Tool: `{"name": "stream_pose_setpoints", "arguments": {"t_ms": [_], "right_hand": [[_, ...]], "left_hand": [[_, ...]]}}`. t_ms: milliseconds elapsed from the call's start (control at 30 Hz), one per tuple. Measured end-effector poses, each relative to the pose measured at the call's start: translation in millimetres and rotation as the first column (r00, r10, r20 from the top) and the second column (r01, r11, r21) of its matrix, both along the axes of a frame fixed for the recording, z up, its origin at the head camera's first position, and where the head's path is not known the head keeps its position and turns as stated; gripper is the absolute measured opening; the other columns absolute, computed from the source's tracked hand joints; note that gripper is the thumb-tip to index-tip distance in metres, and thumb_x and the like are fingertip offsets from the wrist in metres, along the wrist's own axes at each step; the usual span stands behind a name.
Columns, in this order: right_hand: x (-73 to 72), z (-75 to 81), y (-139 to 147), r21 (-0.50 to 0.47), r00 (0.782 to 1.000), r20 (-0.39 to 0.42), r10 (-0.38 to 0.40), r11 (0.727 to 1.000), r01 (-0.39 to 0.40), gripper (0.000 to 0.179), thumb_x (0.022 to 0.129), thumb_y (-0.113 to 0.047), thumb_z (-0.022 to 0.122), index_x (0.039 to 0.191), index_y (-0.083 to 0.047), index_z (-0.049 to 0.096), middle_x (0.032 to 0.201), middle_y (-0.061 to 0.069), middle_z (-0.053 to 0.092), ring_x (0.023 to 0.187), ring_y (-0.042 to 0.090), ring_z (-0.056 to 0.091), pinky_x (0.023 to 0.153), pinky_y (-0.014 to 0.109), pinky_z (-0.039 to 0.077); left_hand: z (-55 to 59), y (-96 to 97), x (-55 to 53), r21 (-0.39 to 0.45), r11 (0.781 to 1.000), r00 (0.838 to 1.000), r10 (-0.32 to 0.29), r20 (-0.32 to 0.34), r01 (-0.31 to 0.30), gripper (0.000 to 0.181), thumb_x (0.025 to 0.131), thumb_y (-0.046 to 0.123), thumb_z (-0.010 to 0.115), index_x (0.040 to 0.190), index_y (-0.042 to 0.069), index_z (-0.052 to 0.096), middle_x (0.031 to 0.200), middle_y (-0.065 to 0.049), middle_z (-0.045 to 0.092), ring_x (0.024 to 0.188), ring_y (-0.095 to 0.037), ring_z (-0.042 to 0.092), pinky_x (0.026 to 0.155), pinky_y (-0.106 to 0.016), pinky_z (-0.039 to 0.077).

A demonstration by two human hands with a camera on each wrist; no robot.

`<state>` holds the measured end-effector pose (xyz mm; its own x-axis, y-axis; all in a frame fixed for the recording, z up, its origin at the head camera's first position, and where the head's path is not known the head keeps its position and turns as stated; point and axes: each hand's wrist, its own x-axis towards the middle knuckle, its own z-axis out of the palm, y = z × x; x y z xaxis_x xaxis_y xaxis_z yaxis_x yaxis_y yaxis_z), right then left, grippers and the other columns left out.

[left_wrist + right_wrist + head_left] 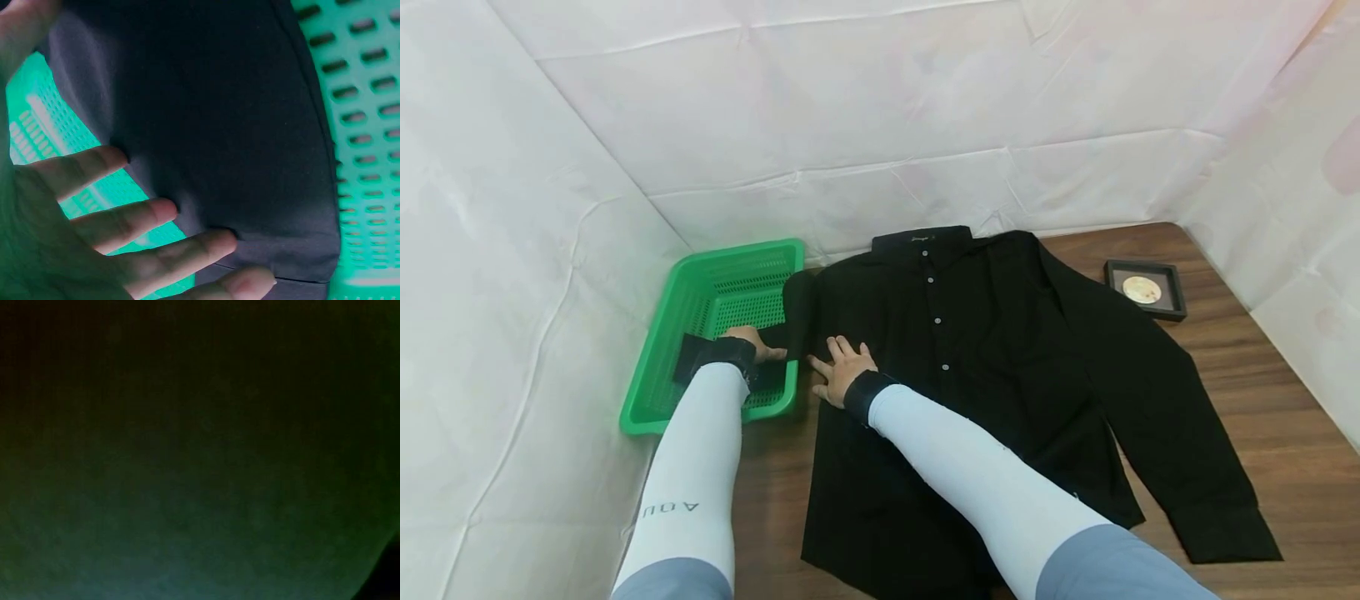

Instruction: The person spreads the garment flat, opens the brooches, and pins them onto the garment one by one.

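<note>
A black button-up shirt (pixel 1000 400) lies spread front side up, collar toward the back wall, in the head view. Its sleeve on the left side reaches over the rim of a green plastic basket (pixel 642 375). My left hand (pixel 752 340) is over the basket at that sleeve. Up close in the left wrist view, its fingertips (pixel 159 209) touch the edge of the black sleeve (pixel 219 125), fingers spread and fairly straight. My right hand (pixel 844 371) rests on the shirt near the side seam, fingers spread. The right wrist view is almost wholly dark.
The shirt lies on a brown wood-grain table (pixel 1273 400). A small dark frame (pixel 1172 312) with a round pale disc (pixel 1142 290) lies at the back right. White sheeting (pixel 880 108) hangs behind the table and on both sides.
</note>
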<state>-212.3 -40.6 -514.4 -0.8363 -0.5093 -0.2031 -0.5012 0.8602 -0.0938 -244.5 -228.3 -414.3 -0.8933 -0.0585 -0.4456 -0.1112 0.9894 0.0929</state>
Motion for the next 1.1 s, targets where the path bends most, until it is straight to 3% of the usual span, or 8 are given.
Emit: {"name": "stream_pose_setpoints", "arguments": {"t_ms": [300, 500, 600, 700, 833, 900, 967, 1100], "right_hand": [[-0.8, -2.7, -0.7, 0.007, 1.000, -0.009, 0.000, 1.000, 0.000, 0.064, 0.096, -0.065, 0.032, 0.153, -0.041, 0.015, 0.161, 0.006, 0.010, 0.146, 0.024, 0.008, 0.113, 0.050, 0.020], [-1.9, -5.0, -2.1, 0.005, 1.000, -0.005, -0.003, 1.000, 0.003, 0.064, 0.095, -0.065, 0.032, 0.152, -0.041, 0.016, 0.161, 0.006, 0.010, 0.146, 0.024, 0.008, 0.113, 0.051, 0.020], [-2.3, -8.1, -2.2, -0.001, 1.000, -0.009, -0.005, 1.000, 0.005, 0.064, 0.095, -0.066, 0.032, 0.153, -0.041, 0.016, 0.160, 0.006, 0.010, 0.146, 0.024, 0.008, 0.113, 0.052, 0.020], [-3.0, -11.4, -2.7, -0.031, 1.000, -0.013, -0.008, 0.999, 0.007, 0.065, 0.095, -0.065, 0.033, 0.153, -0.040, 0.018, 0.160, 0.007, 0.012, 0.146, 0.025, 0.009, 0.112, 0.054, 0.019], [-3.8, -14.5, 0.9, -0.106, 1.000, -0.012, -0.021, 0.994, 0.020, 0.064, 0.096, -0.065, 0.032, 0.153, -0.038, 0.021, 0.159, 0.006, 0.014, 0.146, 0.024, 0.010, 0.112, 0.055, 0.016], [-3.7, -11.9, 4.8, -0.151, 1.000, -0.010, -0.026, 0.988, 0.024, 0.063, 0.097, -0.064, 0.030, 0.153, -0.036, 0.022, 0.159, 0.005, 0.015, 0.146, 0.023, 0.010, 0.113, 0.054, 0.015], [-2.1, -2.9, 11.2, -0.203, 1.000, -0.011, -0.022, 0.979, 0.019, 0.063, 0.098, -0.062, 0.030, 0.153, -0.034, 0.022, 0.159, 0.004, 0.016, 0.146, 0.022, 0.011, 0.113, 0.053, 0.017], [1.1, 25.5, 32.3, -0.333, 0.999, -0.012, 0.032, 0.942, -0.034, 0.061, 0.100, -0.054, 0.034, 0.154, -0.026, 0.024, 0.158, 0.009, 0.020, 0.145, 0.025, 0.017, 0.113, 0.053, 0.020]], "left_hand": [[-38.4, -18.8, -24.5, -0.016, 1.000, 1.000, -0.023, 0.001, 0.023, 0.076, 0.078, 0.059, 0.069, 0.107, -0.011, 0.061, 0.086, -0.019, 0.063, 0.075, -0.030, 0.057, 0.071, -0.046, 0.051], [-47.5, -23.0, -27.2, -0.022, 1.000, 0.999, -0.021, -0.028, 0.021, 0.069, 0.077, 0.057, 0.071, 0.101, -0.007, 0.065, 0.078, -0.014, 0.063, 0.067, -0.027, 0.057, 0.063, -0.042, 0.050], [-44.0, -21.2, -25.9, -0.021, 0.999, 0.999, -0.030, -0.044, 0.029, 0.071, 0.080, 0.057, 0.069, 0.106, -0.009, 0.063, 0.085, -0.019, 0.065, 0.072, -0.030, 0.059, 0.067, -0.044, 0.051], [-29.5, -18.7, -23.1, -0.016, 0.999, 0.996, -0.047, -0.072, 0.046, 0.076, 0.086, 0.055, 0.063, 0.123, -0.011, 0.054, 0.108, -0.030, 0.062, 0.094, -0.041, 0.061, 0.081, -0.052, 0.050], [7.1, -8.3, -15.5, 0.054, 0.996, 0.986, -0.060, -0.158, 0.069, 0.076, 0.094, 0.046, 0.056, 0.142, -0.010, 0.035, 0.137, -0.036, 0.041, 0.125, -0.051, 0.041, 0.098, -0.060, 0.037], [28.9, -0.5, -8.1, 0.108, 0.990, 0.967, -0.056, -0.247, 0.085, 0.074, 0.096, 0.044, 0.053, 0.145, -0.006, 0.032, 0.142, -0.034, 0.036, 0.129, -0.050, 0.035, 0.101, -0.060, 0.034], [52.6, 12.0, 5.0, 0.164, 0.980, 0.930, -0.045, -0.364, 0.111, 0.070, 0.097, 0.043, 0.053, 0.147, -0.002, 0.033, 0.144, -0.031, 0.036, 0.132, -0.048, 0.033, 0.103, -0.060, 0.032], [90.4, 44.3, 47.4, 0.211, 0.944, 0.786, -0.075, -0.613, 0.255, 0.063, 0.095, 0.039, 0.059, 0.144, 0.003, 0.040, 0.143, -0.023, 0.041, 0.131, -0.040, 0.038, 0.102, -0.056, 0.034]]}}
